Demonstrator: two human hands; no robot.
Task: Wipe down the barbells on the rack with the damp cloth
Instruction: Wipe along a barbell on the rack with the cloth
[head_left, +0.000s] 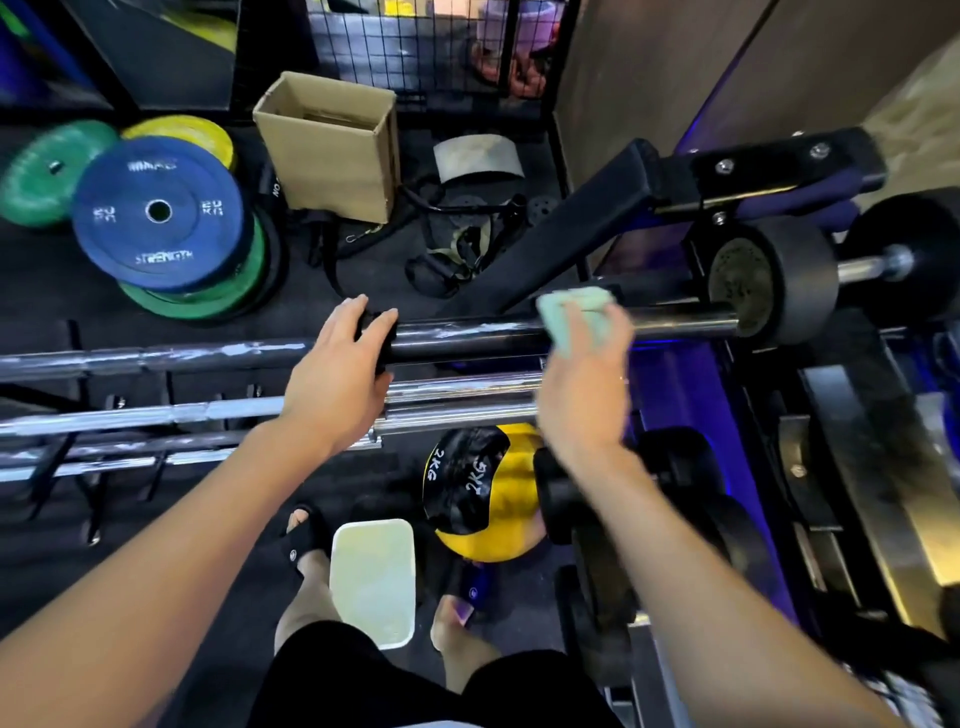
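Gripping barbell lying left-right: left hand | right hand clutches cloth against it

Blue plate reads "20 KG", "STRENGTH"; yellow-black ball reads "2KG".

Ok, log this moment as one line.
step: wiping | left hand: steadies top barbell | right hand: presses green cloth on it

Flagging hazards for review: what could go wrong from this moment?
1. The right hand presses the cloth on the top bar close to the plate; a long stroke could jam fingers there.
2. The tub sits between the feet; one step could tip it.
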